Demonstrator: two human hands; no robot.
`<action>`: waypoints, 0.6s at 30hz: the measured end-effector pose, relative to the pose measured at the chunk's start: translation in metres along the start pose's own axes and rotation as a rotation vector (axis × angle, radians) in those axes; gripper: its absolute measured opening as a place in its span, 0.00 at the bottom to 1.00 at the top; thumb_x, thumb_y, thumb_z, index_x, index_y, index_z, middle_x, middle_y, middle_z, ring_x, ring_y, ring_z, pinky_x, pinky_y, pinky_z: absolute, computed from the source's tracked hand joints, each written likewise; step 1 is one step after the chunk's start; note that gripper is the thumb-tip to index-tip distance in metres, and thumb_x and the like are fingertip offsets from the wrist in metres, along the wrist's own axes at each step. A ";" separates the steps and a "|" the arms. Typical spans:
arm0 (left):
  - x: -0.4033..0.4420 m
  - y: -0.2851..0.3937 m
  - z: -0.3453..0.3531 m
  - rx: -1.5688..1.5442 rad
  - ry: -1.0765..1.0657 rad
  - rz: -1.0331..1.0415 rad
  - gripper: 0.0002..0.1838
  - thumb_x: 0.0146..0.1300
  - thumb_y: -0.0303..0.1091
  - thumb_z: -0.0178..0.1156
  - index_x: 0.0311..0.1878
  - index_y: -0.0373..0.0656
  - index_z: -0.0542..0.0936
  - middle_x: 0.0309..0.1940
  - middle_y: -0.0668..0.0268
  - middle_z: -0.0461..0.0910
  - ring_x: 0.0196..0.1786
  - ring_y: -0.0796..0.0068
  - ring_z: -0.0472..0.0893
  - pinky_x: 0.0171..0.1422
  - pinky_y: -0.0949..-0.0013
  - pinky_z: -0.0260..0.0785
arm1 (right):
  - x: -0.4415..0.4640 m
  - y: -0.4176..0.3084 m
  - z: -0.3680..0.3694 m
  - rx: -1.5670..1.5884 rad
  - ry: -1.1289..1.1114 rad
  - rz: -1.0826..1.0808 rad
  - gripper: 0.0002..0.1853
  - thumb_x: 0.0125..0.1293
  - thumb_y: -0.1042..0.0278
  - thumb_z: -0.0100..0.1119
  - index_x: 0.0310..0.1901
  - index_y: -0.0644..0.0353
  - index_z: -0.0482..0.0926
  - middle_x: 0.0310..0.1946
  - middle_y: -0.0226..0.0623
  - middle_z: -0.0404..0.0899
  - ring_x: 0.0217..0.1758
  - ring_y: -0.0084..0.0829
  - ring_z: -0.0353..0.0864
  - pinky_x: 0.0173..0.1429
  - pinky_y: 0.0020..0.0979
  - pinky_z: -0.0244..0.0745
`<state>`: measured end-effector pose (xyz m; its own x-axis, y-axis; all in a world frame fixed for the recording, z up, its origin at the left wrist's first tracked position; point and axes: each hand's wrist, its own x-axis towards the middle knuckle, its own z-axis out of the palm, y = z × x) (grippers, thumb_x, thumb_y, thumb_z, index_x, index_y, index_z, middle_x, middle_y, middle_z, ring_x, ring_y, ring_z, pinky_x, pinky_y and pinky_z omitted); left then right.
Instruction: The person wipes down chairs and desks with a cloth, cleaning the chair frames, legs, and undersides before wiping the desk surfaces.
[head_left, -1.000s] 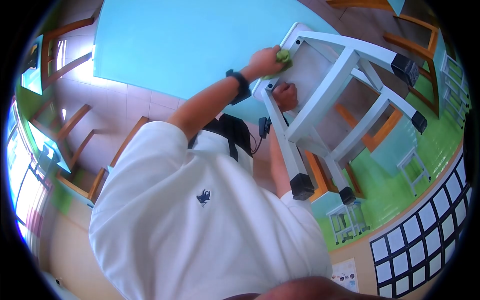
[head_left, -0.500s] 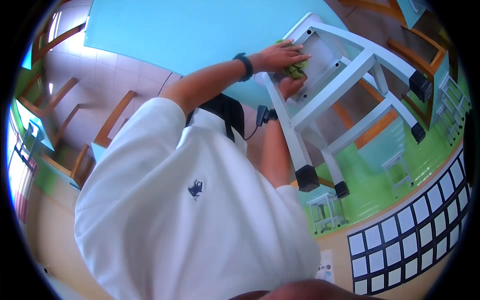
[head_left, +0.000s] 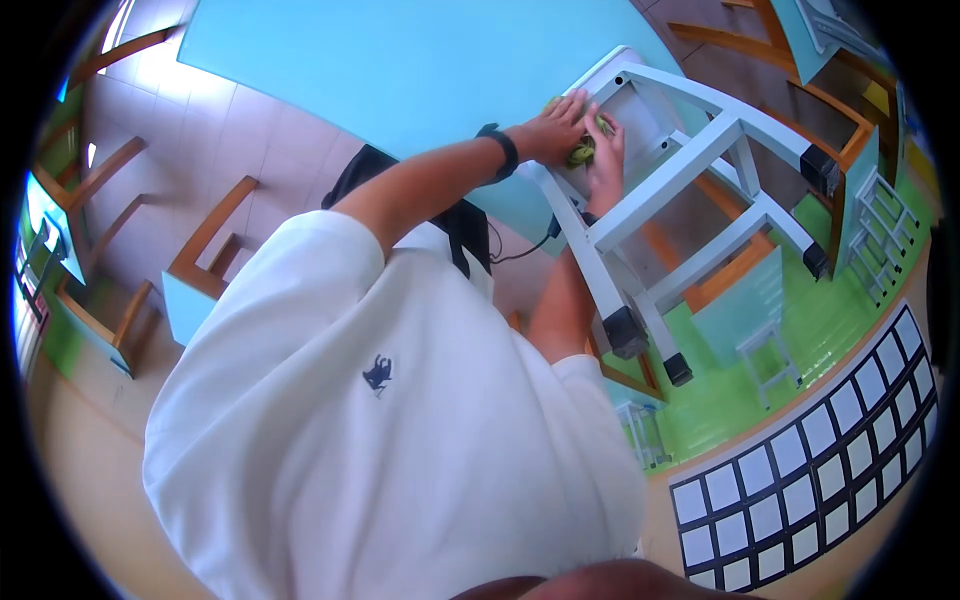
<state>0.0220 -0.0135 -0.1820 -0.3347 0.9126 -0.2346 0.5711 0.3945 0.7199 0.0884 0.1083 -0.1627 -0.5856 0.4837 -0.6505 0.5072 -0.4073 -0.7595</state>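
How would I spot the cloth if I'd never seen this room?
Start at the big light-blue table, then find the pale stool tipped over at its edge, black-capped legs sticking out. By the underside of its seat, the left hand and right hand meet at the cloth. It's crumpled and yellowish-green, unlike the stiff, pale stool.

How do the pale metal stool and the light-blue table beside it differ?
The pale metal stool is overturned, showing its seat's underside; the light-blue flat-topped table shows its top. The table's top is far broader than the stool's seat. Both have light-coloured surfaces.
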 end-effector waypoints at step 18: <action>-0.021 -0.021 0.011 -0.163 0.046 0.005 0.47 0.60 0.26 0.62 0.76 0.40 0.42 0.75 0.46 0.47 0.77 0.45 0.47 0.80 0.55 0.45 | 0.037 0.047 -0.046 -0.397 0.987 -0.543 0.29 0.56 0.69 0.62 0.58 0.68 0.65 0.49 0.57 0.72 0.55 0.56 0.71 0.58 0.48 0.67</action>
<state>0.0247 -0.0396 -0.1996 -0.3679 0.9074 -0.2033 0.4450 0.3637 0.8183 0.1196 0.1430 -0.2224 -0.1327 0.9759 0.1731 0.6052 0.2181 -0.7656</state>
